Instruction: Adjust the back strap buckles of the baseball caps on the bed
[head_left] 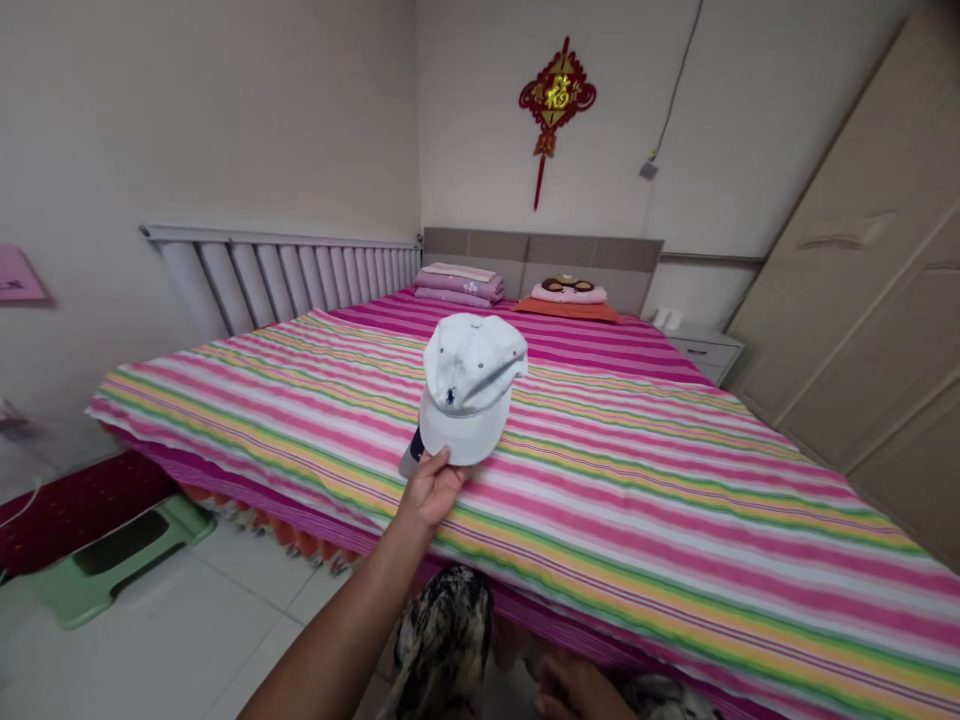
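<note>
A white baseball cap (476, 370) with a small dark blue emblem on its front is held by the brim in my left hand (435, 485). The thumb lies on top of the brim and the fingers are below it. The cap is upright above the bed, crown away from me. Behind the brim's left side shows part of a navy and grey object (410, 456); most of it is hidden. My right hand (574, 690) is low at the bottom edge, near my legs, dim and partly cut off. Its finger position is unclear.
A striped sheet (637, 470) covers the bed. Folded purple bedding (459, 287) and a pink pillow (570, 293) lie by the headboard (487, 245). A green stool (127, 550) stands at left on the floor, a white nightstand (705, 350) at right, beside a wardrobe (855, 260).
</note>
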